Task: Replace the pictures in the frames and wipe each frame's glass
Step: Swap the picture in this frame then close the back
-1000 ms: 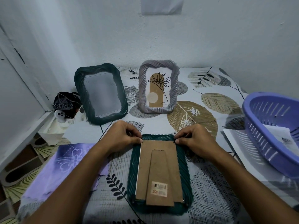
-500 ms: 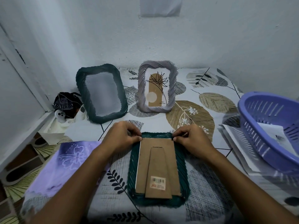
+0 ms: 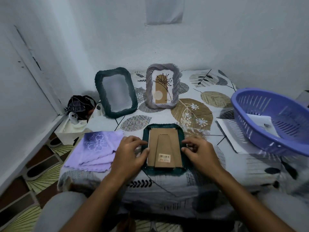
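While both hands sit at the sides of the face-down frame, neither one has a real hold on it. The left hand (image 3: 132,152) lies on the frame's left border, fingers loosely bent, thumb tip touching the left edge of the cardboard backing (image 3: 164,148); it looks like a press or a push on that edge, not a pinch. The right hand (image 3: 198,151) rests on the right border, its fingers curled in toward the backing's right edge; whether the fingertips catch a tab there I cannot tell, as that spot is small and blurred.

The dark green frame (image 3: 164,170) lies flat near the front edge of the table (image 3: 192,186), glass side down, directly between the two hands. Its long axis runs away from the person, with the fold-out stand and barcode sticker toward the near end. Both hands are about equally close, at mid-height of the long sides, so freeing the backing probably means working those side edges, then lifting the board straight up.

A folded purple cloth (image 3: 97,151) lies just left of the left hand, handy for wiping. Farther back, a second dark green frame (image 3: 116,92) and a grey frame (image 3: 162,86) with a plant print stand upright. A purple basket (image 3: 274,121) holding paper sits to the right, over loose sheets.
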